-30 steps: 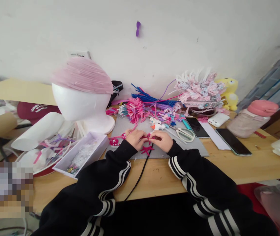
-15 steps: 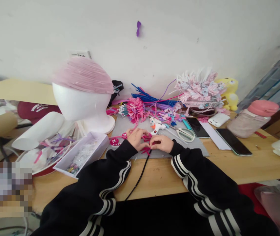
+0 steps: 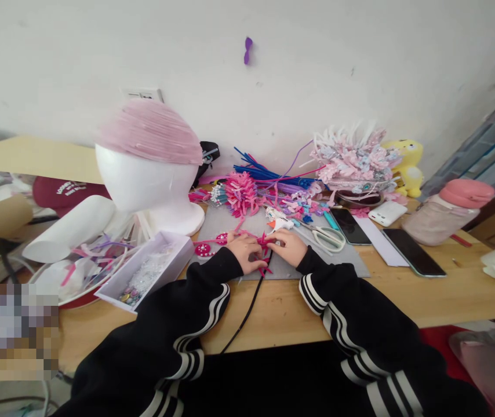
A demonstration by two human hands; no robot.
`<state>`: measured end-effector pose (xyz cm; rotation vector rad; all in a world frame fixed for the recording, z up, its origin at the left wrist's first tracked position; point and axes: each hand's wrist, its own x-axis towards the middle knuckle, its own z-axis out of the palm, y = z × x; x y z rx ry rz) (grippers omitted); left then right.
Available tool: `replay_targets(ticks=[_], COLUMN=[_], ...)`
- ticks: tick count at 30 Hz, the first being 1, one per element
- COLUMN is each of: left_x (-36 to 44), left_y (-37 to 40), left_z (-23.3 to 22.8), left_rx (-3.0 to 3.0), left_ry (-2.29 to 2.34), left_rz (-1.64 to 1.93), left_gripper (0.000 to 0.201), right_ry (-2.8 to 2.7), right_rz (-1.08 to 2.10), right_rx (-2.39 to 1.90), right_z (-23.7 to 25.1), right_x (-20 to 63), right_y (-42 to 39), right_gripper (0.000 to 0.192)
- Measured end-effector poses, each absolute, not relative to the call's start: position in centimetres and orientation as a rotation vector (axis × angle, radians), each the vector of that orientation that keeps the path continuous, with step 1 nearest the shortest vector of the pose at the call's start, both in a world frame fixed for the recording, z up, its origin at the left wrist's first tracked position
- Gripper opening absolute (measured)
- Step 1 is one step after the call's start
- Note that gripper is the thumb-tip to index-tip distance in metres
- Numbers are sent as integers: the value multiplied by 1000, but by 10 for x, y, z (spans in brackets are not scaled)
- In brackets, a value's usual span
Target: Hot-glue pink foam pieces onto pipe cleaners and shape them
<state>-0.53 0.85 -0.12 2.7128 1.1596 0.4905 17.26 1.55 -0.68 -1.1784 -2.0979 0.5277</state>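
Note:
Over the grey mat point(image 3: 326, 263), my left hand point(image 3: 244, 250) curls round part of a bright pink pipe-cleaner piece point(image 3: 263, 240). Thumb and fingers of my right hand point(image 3: 291, 245) pinch the same piece from the other side. Its pink tips stick out between the two hands, and my fingers cover much of it. Left of my left hand lie pink discs with white beads point(image 3: 203, 249). A white glue gun point(image 3: 279, 222) rests just beyond my right hand, beside open-handled scissors point(image 3: 328, 238).
A foam head point(image 3: 143, 185) with a pink cap stands at the left, behind a white box of beads point(image 3: 152, 269). Pink pipe-cleaner bunches point(image 3: 241, 194) lie at the back. Two phones point(image 3: 413, 251) and a pink-lidded bottle point(image 3: 441, 217) are on the right. A black cord point(image 3: 247, 315) crosses the front.
My right hand has shifted slightly up and its fingers now reach over the pink piece. My left hand has turned and moved a little down and right, its thumb and fingers more apart.

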Motion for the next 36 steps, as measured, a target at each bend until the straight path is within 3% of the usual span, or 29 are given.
replay_targets(ticks=[15,23,36], left_x=[-2,-1,-3], left_y=[14,13,12], left_z=[-8,1,2], left_rx=[2721,2550,2561], left_ry=[1129,1344,1393], left_rz=[477,663,805], left_gripper=[12,16,18], right_ry=[-2068,-2035,-1969], right_rz=[471,628,595], right_rx=[-1160,-1051,-1055], right_z=[-4,0,-1], right_x=[170,168,169], right_y=[13,9,10], right_gripper=[14,14,18])
